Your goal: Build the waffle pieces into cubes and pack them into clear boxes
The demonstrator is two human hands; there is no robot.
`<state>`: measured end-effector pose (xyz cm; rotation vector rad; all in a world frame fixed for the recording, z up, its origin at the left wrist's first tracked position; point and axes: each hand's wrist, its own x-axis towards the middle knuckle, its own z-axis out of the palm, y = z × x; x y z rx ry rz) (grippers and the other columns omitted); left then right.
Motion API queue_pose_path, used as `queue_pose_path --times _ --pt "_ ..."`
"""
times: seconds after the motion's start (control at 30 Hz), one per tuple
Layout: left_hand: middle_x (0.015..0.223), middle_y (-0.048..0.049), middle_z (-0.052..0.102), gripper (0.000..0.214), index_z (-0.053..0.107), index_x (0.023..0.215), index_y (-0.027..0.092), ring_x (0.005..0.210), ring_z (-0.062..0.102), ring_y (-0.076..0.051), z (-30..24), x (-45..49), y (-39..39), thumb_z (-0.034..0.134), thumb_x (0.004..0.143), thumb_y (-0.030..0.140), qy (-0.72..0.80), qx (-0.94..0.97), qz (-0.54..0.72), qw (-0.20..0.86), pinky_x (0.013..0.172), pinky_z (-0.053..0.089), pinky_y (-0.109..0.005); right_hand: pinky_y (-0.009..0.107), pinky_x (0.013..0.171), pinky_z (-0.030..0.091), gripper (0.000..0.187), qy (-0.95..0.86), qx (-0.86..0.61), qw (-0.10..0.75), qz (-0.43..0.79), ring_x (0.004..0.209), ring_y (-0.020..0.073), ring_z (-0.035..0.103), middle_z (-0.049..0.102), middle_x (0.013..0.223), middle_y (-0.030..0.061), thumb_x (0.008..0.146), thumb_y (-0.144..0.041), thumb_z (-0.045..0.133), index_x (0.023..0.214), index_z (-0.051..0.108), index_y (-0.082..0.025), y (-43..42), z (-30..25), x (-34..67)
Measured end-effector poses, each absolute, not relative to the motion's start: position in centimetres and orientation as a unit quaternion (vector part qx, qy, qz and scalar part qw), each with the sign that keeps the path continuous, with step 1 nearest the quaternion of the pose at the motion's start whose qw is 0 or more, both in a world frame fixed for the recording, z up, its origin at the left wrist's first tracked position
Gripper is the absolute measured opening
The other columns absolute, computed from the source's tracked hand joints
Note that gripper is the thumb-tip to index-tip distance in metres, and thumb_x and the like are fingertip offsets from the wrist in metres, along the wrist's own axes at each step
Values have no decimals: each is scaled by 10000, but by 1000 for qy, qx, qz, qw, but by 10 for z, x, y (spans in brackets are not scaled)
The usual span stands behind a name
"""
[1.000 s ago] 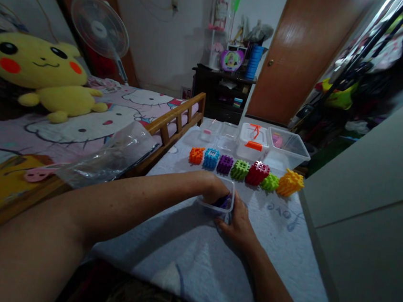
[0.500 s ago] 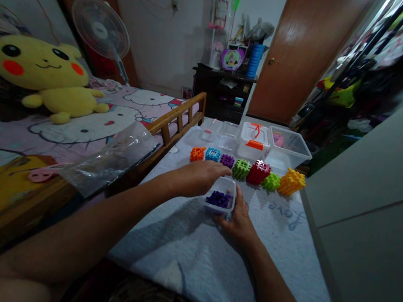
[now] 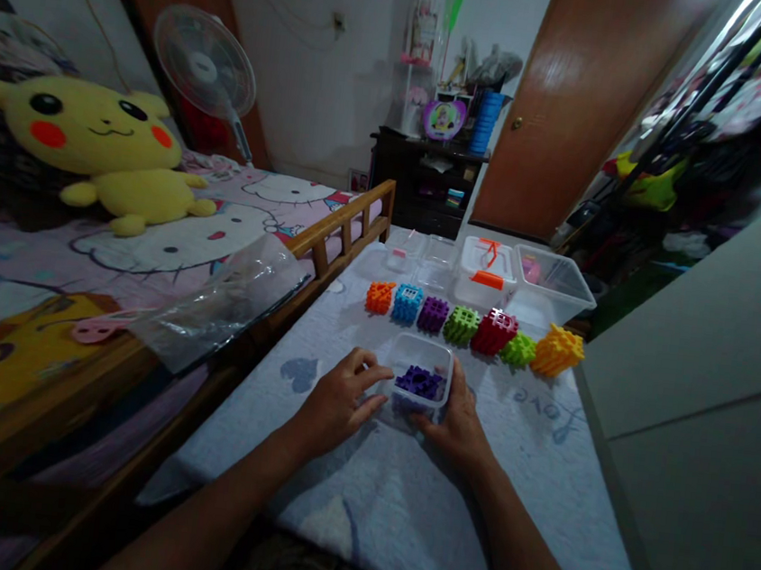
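Note:
A clear plastic container (image 3: 415,348) stands on the cloth in front of me, with dark purple plastic pieces (image 3: 419,382) lying in it. My right hand (image 3: 458,417) grips its right side, thumb at the near face and fingers along the far side. At the left side of the container is my left hand (image 3: 348,397), thumb and fingers apart and nothing visible between them. The fingertips are close to the rim; whether they touch it I cannot tell. Beyond the container runs a row of latticed blocks, among them a purple block (image 3: 433,314) and a blue block (image 3: 407,303).
Behind the blocks stand a lidded box with orange handles (image 3: 487,269) and an uncovered clear bin (image 3: 550,285). A wooden rail (image 3: 342,227) borders the left side, with a clear plastic bag (image 3: 230,296) lying over it. An orange-yellow block (image 3: 558,351) ends the row at right.
My left hand has come back from over the container's far side to its left side, its fingers now spread. My right hand keeps hold of the container. The view has shifted slightly.

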<state>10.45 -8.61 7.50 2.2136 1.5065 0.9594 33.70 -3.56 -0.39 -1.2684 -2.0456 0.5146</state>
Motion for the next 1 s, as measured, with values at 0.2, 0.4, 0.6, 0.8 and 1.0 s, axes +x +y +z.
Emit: queue_pose_path --times 0.2,0.4,0.6,0.8,1.0 --pt "937 -27 567 252 658 1137 237 844 601 -156 69 112 -88 538 929 158 541 782 285 118 757 501 -261 554 1064 409 1083 -788 -483 330 191 1312 359 480 494 1432 169 700 -360 720 1562 83 -208 -37 -5 335" --pt "937 -33 637 176 643 1075 221 865 630 -176 71 117 -86 509 963 204 552 787 245 122 781 500 -280 557 1061 419 1073 -794 -473 327 198 1299 354 499 499 1430 178 719 -357 718 1567 77 -206 -38 -1 336" --pt "942 -38 654 158 635 1005 205 893 629 -185 71 118 -86 480 980 213 567 776 250 114 813 495 -295 529 1120 375 947 -795 -435 345 244 1379 324 429 419 1503 162 794 -351 656 1564 119 -226 -38 11 337" --pt "948 -39 657 143 633 1002 201 896 634 -181 76 98 -91 493 970 199 580 755 280 126 809 490 -287 496 1105 415 900 -778 -400 361 323 1333 275 486 419 1503 145 818 -316 643 1560 138 -262 -47 13 328" --pt "938 -36 662 160 631 986 206 888 641 -186 80 64 -98 473 966 226 593 744 279 130 800 491 -297 525 1040 468 912 -793 -399 337 314 1225 288 574 481 1448 153 769 -257 655 1547 180 -263 -46 15 299"
